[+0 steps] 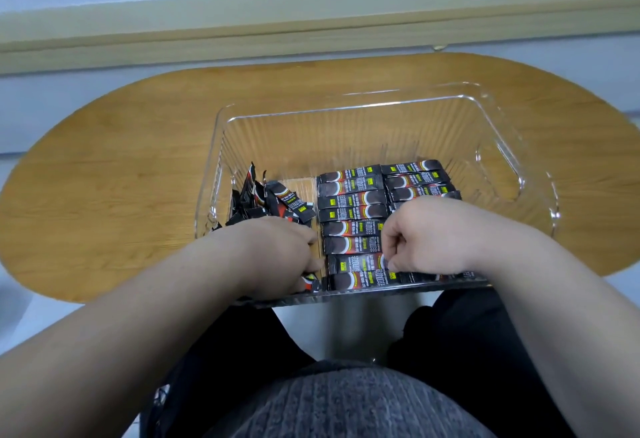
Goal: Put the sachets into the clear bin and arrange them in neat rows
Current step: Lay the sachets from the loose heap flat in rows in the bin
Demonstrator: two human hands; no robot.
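While both hands work at the near end of the clear bin (346, 105), the step in hand is row-laying, not loading: no sachets show outside the bin. Nearest, below the bin's front wall, grey knitwear (346, 403) and dark trousers. At the bin's near-left corner the left hand (277, 254) has its fingers curled down over a sachet end (310, 280); fingertips are hidden, so I cannot tell if it is gripped or just pressed. At the bin's near-middle the right hand (426, 240) is curled, thumb and forefinger pinching the right end of a front sachet (356, 264), which lies flat and crosswise. Further in, the middle column (351, 202) is stacked edge to edge, neat, and the right column (419, 178) sits just beside it, partly hidden under the right hand. On the bin's left side a loose pile (266, 202) lies jumbled, some pieces tilted up against the wall. The bin's far half has a bare floor. Beyond the bin come the wooden table (121, 160), then the window sill (242, 32). My judgement is that the task is roughly halfway. The next move likely calls for squaring the pinched sachet flush with its neighbours, then feeding pieces from the pile one at a time, print up, without nudging the finished columns.
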